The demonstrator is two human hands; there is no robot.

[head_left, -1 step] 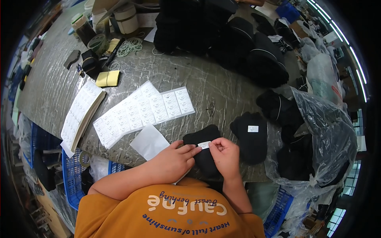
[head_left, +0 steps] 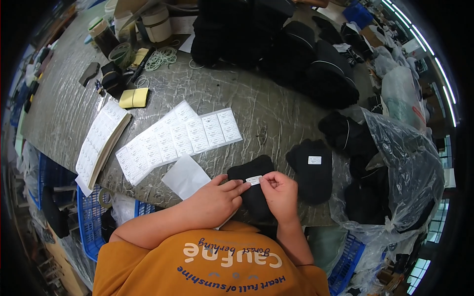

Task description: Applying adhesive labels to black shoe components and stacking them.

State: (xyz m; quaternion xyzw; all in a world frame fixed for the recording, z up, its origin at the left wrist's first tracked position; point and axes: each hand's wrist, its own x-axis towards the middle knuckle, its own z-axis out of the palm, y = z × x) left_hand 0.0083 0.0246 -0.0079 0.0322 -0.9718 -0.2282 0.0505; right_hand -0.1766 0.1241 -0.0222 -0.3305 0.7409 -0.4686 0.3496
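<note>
Black, rounded soft-fabric piece [head_left: 257, 203], lying low in my remote view, just left of a similar black piece [head_left: 314, 183]. Left hand [head_left: 217, 198]: fingers extended over the first piece; any grip I cannot tell. Right hand [head_left: 282, 195]: thumb and forefinger narrowed to a pinch. Small white rectangular label [head_left: 254, 180]: on the first piece, its right end in that pinch.

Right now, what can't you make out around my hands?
In the head view:
- Label: print too small; left hand and right hand partly cover it.
- Near black piece: partly hidden by both hands.
- Sheets: print too small.
- Black stack: top cut off by the upper edge.
- Bag: contents veiled by wrinkled plastic.
</note>
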